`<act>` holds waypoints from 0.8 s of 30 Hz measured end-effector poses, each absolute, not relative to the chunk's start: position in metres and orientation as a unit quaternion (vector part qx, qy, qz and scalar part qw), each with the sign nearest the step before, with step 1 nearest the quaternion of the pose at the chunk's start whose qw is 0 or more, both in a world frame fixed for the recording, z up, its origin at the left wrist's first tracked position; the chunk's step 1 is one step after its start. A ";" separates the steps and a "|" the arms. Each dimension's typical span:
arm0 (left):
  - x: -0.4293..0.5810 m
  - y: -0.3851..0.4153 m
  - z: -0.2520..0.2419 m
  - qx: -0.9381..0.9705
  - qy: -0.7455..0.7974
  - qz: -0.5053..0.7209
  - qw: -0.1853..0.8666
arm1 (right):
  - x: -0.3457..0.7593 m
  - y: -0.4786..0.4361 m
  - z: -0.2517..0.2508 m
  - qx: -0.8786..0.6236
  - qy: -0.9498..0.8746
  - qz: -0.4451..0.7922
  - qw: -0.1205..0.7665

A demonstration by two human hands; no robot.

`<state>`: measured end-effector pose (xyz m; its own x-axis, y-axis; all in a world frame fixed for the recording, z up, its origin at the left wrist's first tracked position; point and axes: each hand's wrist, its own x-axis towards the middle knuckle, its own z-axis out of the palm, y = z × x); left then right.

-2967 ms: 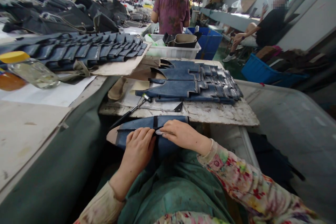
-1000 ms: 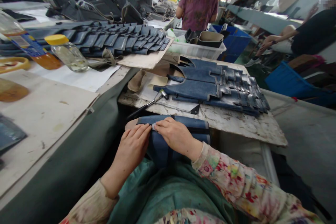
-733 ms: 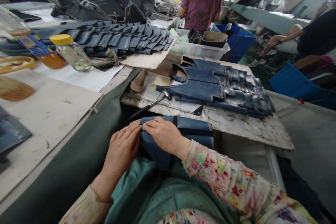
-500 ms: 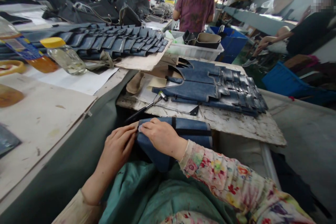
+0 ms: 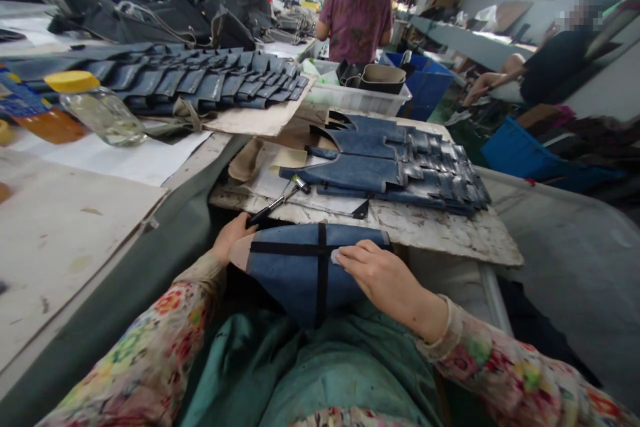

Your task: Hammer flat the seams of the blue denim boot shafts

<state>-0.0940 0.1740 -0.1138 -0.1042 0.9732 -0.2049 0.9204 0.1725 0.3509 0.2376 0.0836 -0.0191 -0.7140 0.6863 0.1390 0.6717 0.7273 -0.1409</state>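
A blue leather piece (image 5: 295, 273) crossed by black tape strips lies over my lap on a green apron (image 5: 325, 360). My right hand (image 5: 383, 275) rests flat on its right side, fingers stretched and fingertips on the horizontal strip. My left hand (image 5: 231, 235) is beyond the piece's beige left tip, right at the dark handle end of a metal-headed tool (image 5: 277, 201) that lies on the worn board (image 5: 450, 235). The piece hides most of the left hand's fingers.
Stacked blue cut pieces (image 5: 400, 163) lie on the board. Rows of dark pieces (image 5: 200, 80) and a yellow-capped bottle (image 5: 95, 113) are on the left table. Behind stand a white bin (image 5: 360, 99), a standing person (image 5: 355, 7), a seated person (image 5: 550, 60) and blue crates (image 5: 520, 153).
My left hand has left the piece and moved forward to the tool's handle. The piece now lies opened out, showing the crossed strips. My right hand has slid to its right side.
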 end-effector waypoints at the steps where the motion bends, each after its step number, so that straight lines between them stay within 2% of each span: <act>1: -0.092 0.176 -0.111 0.639 0.742 0.062 0.193 | 0.242 0.080 -0.022 -0.378 -0.919 0.044 0.101; 4: -0.097 0.177 -0.091 0.631 0.754 0.053 0.176 | 0.255 0.070 -0.031 -0.405 -0.903 0.053 0.136; 8: -0.109 0.147 -0.038 0.638 0.747 0.101 0.158 | 0.262 0.057 -0.039 -0.438 -0.877 0.059 0.187; 13: -0.096 0.064 0.016 0.649 0.704 0.108 0.268 | 0.262 0.050 -0.044 -0.453 -0.858 0.065 0.231; 18: -0.082 -0.005 0.003 0.587 0.695 0.101 0.402 | 0.263 0.050 -0.048 -0.455 -0.853 0.076 0.243; 21: -0.080 -0.024 -0.013 0.575 0.700 0.151 0.396 | 0.264 0.050 -0.049 -0.454 -0.852 0.081 0.249; 24: -0.071 -0.027 -0.020 0.603 0.702 0.123 0.357 | 0.265 0.049 -0.050 -0.454 -0.849 0.084 0.256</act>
<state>-0.0711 -0.0265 -0.0200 -0.0172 0.9355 -0.3530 0.7597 0.2417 0.6037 0.2649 0.0493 -0.0496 -0.4573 0.8138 0.3588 0.7281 0.5742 -0.3744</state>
